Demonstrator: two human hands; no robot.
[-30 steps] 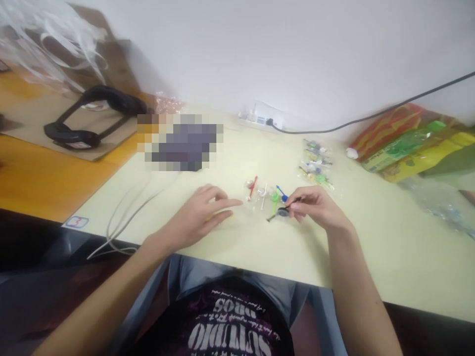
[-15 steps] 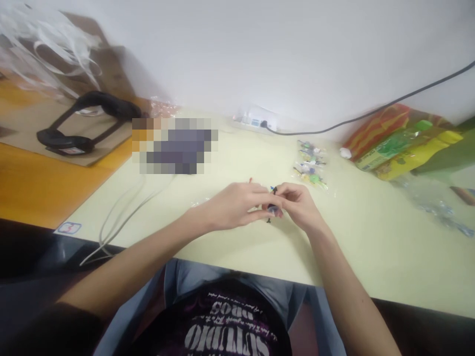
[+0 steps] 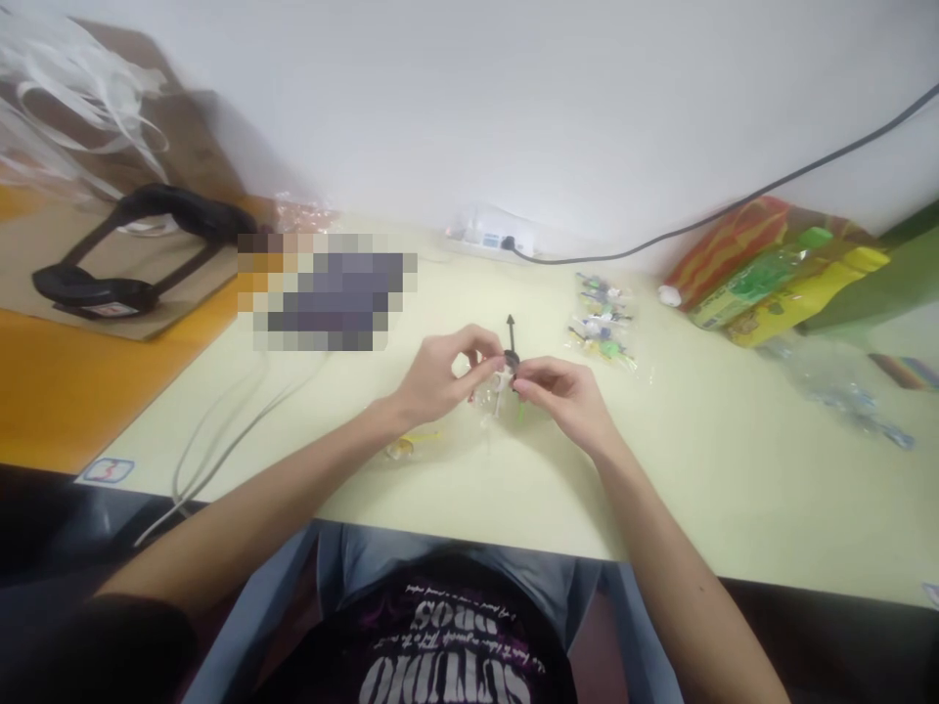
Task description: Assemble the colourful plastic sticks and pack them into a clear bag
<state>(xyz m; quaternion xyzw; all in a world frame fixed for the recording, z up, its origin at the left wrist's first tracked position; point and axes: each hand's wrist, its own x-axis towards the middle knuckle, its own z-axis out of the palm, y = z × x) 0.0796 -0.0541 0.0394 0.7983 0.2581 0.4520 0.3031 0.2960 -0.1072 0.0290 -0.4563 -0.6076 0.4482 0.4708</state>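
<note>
Between my two hands is a small black part with an arrow-tipped rod [image 3: 512, 332] pointing away from me, above the pale yellow table. My left hand [image 3: 444, 376] pinches its round base from the left with thumb and forefinger. On the other side, my right hand [image 3: 561, 391] is closed in a pinch at the same base. Below the fingers, small white, red and green pieces [image 3: 499, 396] show, partly hidden; whether they are joined to the black part I cannot tell. A small yellow piece [image 3: 402, 447] lies near my left wrist.
Clear packets of small coloured parts [image 3: 602, 318] lie beyond my right hand. Bottles [image 3: 763, 284] stand at the right rear. A blurred-out dark object [image 3: 337, 293], white cables [image 3: 227, 469] and a black padded frame [image 3: 95, 288] are on the left. A power strip [image 3: 488, 235] sits by the wall.
Both hands have shifted slightly left and away from me. The black part now shows its rod pointing away, and the pieces below and the yellow piece have come into view.
</note>
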